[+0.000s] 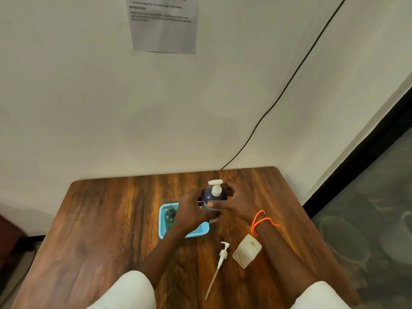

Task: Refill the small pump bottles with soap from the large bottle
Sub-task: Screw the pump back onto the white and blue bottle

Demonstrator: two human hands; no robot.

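Note:
A large dark blue bottle (210, 198) with a white pump top stands upright on the wooden table (111, 230), just right of a light blue tray (161, 228). My left hand (191, 211) wraps its left side. My right hand (234, 204) holds its right side, thumb across the front. A small green pump bottle (169, 217) stands in the tray's left part. Nearer to me, a small pale square bottle (246, 250) has its neck open, and a white pump head with a long tube (219, 264) lies flat just left of it.
The table stands against a white wall, with a printed sheet (163, 23) taped high up and a black cable (278, 94) running down to the table's back edge. The table's right edge drops to a grey floor (367, 219). My right wrist wears an orange cord.

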